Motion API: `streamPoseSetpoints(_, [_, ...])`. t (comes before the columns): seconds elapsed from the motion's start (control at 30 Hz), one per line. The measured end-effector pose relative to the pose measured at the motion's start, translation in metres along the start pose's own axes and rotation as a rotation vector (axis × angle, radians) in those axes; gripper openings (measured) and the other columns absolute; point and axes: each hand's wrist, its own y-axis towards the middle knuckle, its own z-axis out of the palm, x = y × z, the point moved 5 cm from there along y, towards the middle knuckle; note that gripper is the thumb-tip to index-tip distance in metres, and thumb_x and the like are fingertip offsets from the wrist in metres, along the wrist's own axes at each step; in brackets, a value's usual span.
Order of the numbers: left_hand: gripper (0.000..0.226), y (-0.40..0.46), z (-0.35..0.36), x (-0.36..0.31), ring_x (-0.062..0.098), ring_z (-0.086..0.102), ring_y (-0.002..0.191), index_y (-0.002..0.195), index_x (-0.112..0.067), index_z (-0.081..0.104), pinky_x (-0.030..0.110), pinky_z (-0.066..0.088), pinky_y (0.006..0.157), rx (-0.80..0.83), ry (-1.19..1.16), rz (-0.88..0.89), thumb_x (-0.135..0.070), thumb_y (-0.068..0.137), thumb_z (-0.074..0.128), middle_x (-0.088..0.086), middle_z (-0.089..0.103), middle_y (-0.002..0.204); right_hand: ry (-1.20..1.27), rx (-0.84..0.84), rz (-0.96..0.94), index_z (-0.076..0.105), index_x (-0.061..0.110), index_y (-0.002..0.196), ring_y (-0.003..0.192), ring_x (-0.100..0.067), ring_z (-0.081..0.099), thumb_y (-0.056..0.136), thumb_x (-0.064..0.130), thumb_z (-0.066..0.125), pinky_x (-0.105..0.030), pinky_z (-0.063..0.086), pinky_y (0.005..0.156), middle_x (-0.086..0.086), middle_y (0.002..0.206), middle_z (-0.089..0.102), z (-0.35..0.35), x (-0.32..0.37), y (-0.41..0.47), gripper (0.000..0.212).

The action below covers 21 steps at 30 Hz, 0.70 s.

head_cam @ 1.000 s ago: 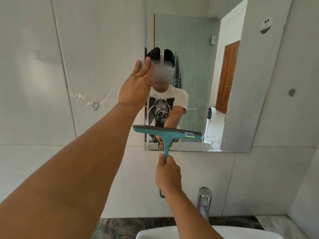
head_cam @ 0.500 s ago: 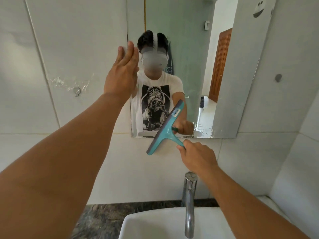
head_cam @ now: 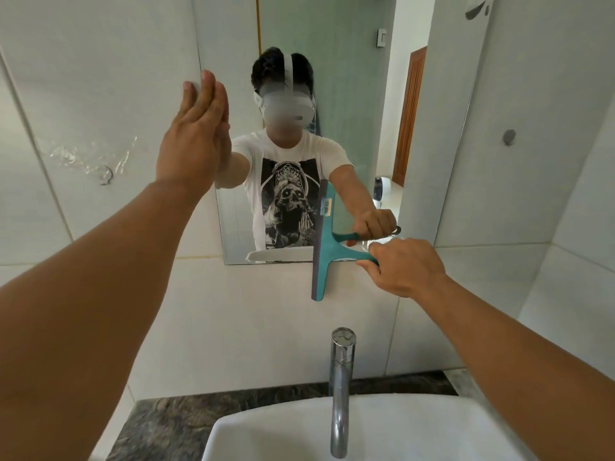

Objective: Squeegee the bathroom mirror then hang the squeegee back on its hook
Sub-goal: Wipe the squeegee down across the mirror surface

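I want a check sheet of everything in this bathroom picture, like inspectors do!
Surface: mirror on a tiled wall, above a white sink.
Job's things: teal squeegee, blade upright, crossing the mirror's bottom edge; hook on the wall to the left, bare.
Clutter: nothing seen.
Grippers: left hand flat against the mirror's left edge; right hand gripping the squeegee handle.
Cables: nothing seen.
Surroundings: chrome tap, dark stone counter, wooden door reflected in the mirror.
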Motion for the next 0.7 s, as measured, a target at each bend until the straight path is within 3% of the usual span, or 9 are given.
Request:
streamPoseSetpoints(0.3, [0.051, 0.000, 0.002, -0.003, 0.026, 0.020, 0.146, 0.148, -0.006, 0.029, 0.039, 0.019, 0.117, 0.017, 0.059, -0.014, -0.016, 0.098, 0.035, 0.012, 0.024, 0.158, -0.011, 0.016, 0.067, 0.051, 0.027, 0.081, 0.054, -0.014, 0.048, 0.093, 0.064, 0.025, -0.030, 0.049, 0.056, 0.006, 0.065, 0.050, 0.021, -0.055, -0.014, 0.047])
streamPoseSetpoints(0.7, [0.055, -0.002, 0.002, -0.004, 0.026, 0.021, 0.145, 0.147, -0.006, 0.030, 0.036, 0.018, 0.116, 0.039, 0.053, -0.044, -0.023, 0.095, 0.029, 0.013, 0.026, 0.157, 0.024, -0.035, 0.011, 0.058, 0.024, 0.079, 0.050, -0.016, 0.053, 0.092, 0.064, 0.029, -0.031, 0.053, 0.056, 0.004, 0.063, 0.058, 0.029, -0.065, -0.009, 0.051])
